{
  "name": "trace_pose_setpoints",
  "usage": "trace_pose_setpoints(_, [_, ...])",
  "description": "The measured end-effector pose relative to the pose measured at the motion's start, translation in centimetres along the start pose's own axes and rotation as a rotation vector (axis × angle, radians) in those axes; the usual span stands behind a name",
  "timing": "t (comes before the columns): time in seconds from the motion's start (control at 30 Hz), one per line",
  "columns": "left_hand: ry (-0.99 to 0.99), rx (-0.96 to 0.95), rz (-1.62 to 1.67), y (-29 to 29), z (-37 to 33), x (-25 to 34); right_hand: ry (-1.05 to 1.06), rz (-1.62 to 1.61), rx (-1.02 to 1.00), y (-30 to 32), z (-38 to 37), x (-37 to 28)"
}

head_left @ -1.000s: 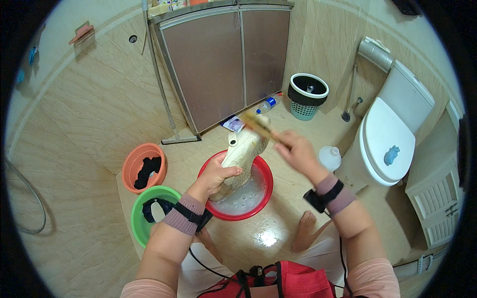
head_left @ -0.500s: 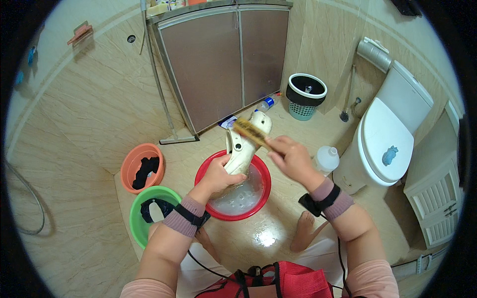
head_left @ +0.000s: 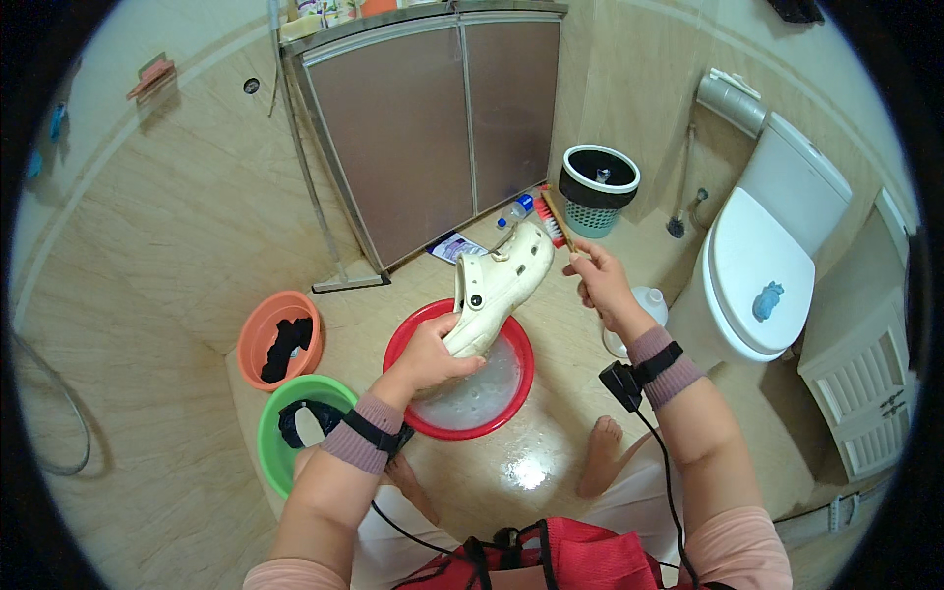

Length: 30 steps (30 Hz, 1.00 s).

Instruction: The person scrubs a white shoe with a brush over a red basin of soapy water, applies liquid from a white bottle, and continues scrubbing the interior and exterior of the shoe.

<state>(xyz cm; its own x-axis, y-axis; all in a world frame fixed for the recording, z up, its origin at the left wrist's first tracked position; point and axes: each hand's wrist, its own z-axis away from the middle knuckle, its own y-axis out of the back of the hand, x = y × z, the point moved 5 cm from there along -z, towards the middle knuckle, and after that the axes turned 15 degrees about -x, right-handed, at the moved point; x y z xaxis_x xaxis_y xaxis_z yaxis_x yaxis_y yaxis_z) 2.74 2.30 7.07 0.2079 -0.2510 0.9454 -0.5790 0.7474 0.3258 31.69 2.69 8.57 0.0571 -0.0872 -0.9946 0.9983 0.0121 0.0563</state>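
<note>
My left hand (head_left: 433, 351) is closed round the heel end of a white clog (head_left: 504, 282), which is tilted with its toe up and away to the right. Below it stands a red basin (head_left: 527, 379) of cloudy, sudsy water (head_left: 477, 393). My right hand (head_left: 602, 282) grips the wooden handle of a scrub brush (head_left: 557, 218). The brush has red and white bristles that face the clog's toe. Whether the bristles touch the clog I cannot tell.
At left stand an orange basin (head_left: 246, 334) with black cloth and a green basin (head_left: 267, 447) with dark contents. A squeegee (head_left: 351, 283) leans by the cabinet (head_left: 393, 128). Beyond are a plastic bottle (head_left: 515, 210), a waste bin (head_left: 592, 218), a white jug (head_left: 649, 305) and a toilet (head_left: 757, 265).
The brush has moved off the clog's upper to the right of its toe and turned, so its bristles now show. The clog has rolled, showing more of its side and toe.
</note>
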Motion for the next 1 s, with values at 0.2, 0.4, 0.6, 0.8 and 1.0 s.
trace_pose_setpoints(0.2, [-0.067, -0.037, 0.001, -0.2, 0.3, 0.7, -0.016, -0.636, -0.278, -2.5, -0.2, 0.0])
trace_pose_setpoints(0.4, [-0.079, -0.090, 0.067, -0.7, 0.2, 0.8, -0.017, -0.695, -0.269, -2.5, -0.5, 0.5])
trace_pose_setpoints(0.6, [-0.096, -0.039, -0.103, -0.7, -1.0, 0.4, 0.007, -0.656, -0.199, -2.7, -1.0, 0.5])
trace_pose_setpoints(0.8, [-0.051, 0.208, 0.131, -1.2, -2.9, -2.6, 0.097, -0.283, -0.009, -5.9, 0.7, -0.3])
trace_pose_setpoints(1.0, [0.115, 0.488, -0.250, -0.5, -3.0, -0.8, 0.260, 0.109, -0.053, -7.5, 1.3, -1.3])
